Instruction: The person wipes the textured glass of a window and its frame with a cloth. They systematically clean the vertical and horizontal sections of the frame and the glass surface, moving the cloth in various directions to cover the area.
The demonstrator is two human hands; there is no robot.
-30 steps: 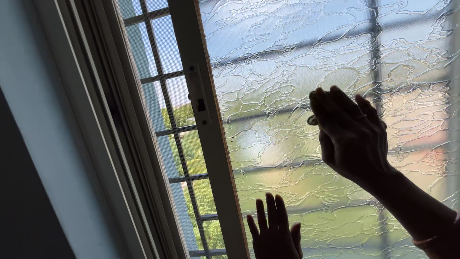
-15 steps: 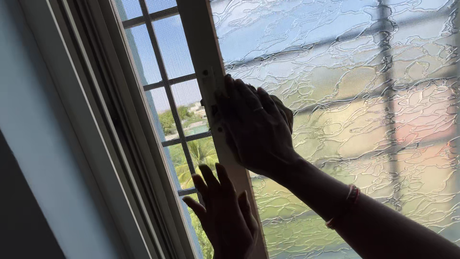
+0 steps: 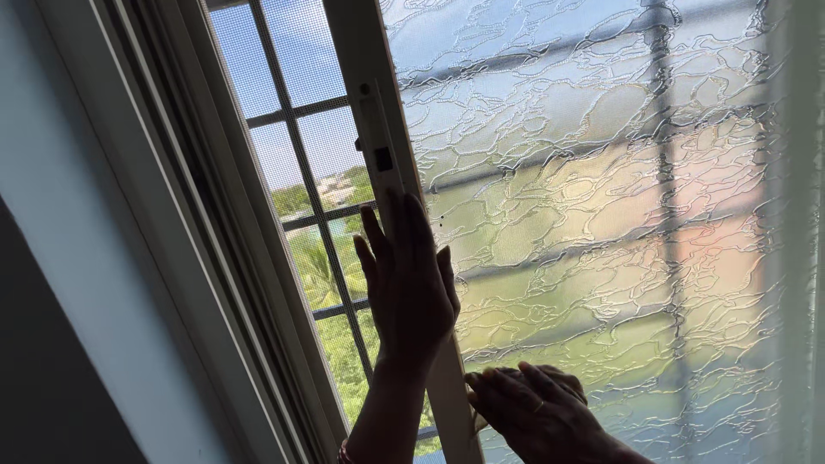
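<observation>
A sliding window sash has a white upright frame (image 3: 371, 129) with a small dark latch (image 3: 384, 159) and textured, patterned glass (image 3: 601, 215). My left hand (image 3: 411, 288) lies flat against the frame just below the latch, fingers pointing up, holding nothing. A bracelet shows at its wrist at the bottom edge. My right hand (image 3: 537, 417) rests low on the glass beside the frame. Its fingers are bent and reach toward the frame's edge, with a ring on one finger. Both hands are dark against the daylight.
Left of the sash is an open gap with a mesh screen and grille bars (image 3: 296, 172), trees and sky beyond. The outer window frame (image 3: 198, 258) and a pale wall (image 3: 77, 258) run along the left. A sheer curtain edge (image 3: 795, 232) hangs at the right.
My left hand has risen from below and now lies flat on the frame under the latch. My right hand has dropped from the frame to the lower glass.
</observation>
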